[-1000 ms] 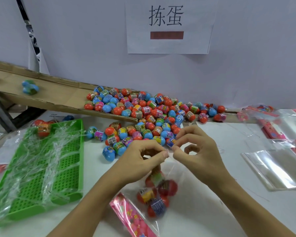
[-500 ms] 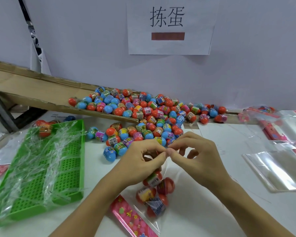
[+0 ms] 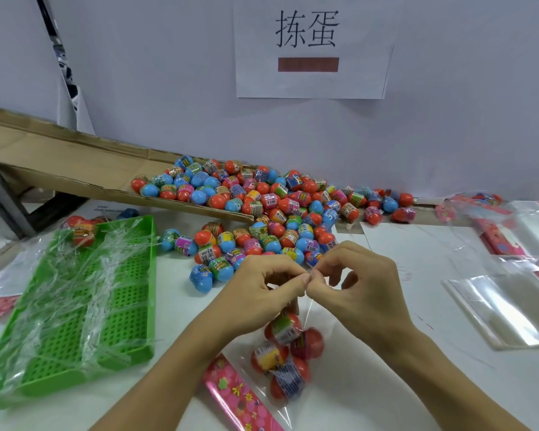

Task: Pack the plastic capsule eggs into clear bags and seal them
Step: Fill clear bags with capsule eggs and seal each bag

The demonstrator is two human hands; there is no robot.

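Up front in the head view, the left hand (image 3: 262,293) and the right hand (image 3: 361,293) meet fingertip to fingertip above the white desk (image 3: 402,384), each grip pinched shut on the top edge of a clear bag (image 3: 296,362) that hangs down between the wrists. Four capsule eggs (image 3: 285,359) sit bunched inside the bag (mostly red, with printed bands round their middles), and its lower end rests on the desk beside a pink flowered card strip (image 3: 240,396). Beyond the hands a loose heap of red and blue eggs (image 3: 262,219) spreads over the desk and up onto the low end of a slanted cardboard chute (image 3: 75,169) against the wall. A green perforated tray (image 3: 84,306) lies to the left, draped with crumpled clear film, with a red egg (image 3: 83,236) at its far corner. Flat empty clear bags (image 3: 498,309) lie well apart to the right, with more pink-backed packs (image 3: 498,234) behind them. A paper sign (image 3: 311,48) with two large characters is fixed to the wall above.
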